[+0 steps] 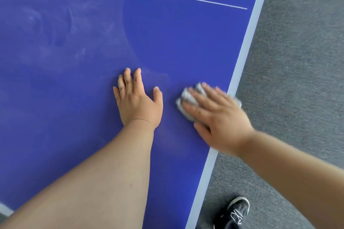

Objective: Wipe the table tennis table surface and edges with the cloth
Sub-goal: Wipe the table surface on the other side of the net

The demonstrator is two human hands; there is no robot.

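Head: right hand [214, 115] on cloth [184, 98] (blurred)

The left hand [138, 98] lay flat, palm down, fingers [128, 78] straight and slightly spread, thumb out to the right, its bare forearm running back from the wrist toward the body. The right hand [217, 117], blurred, was just right of that thumb, palm down, its straight fingers [212, 95] splayed and pressing a cloth [183, 95] that bulged up between them. Its bare forearm stretched away rightward.
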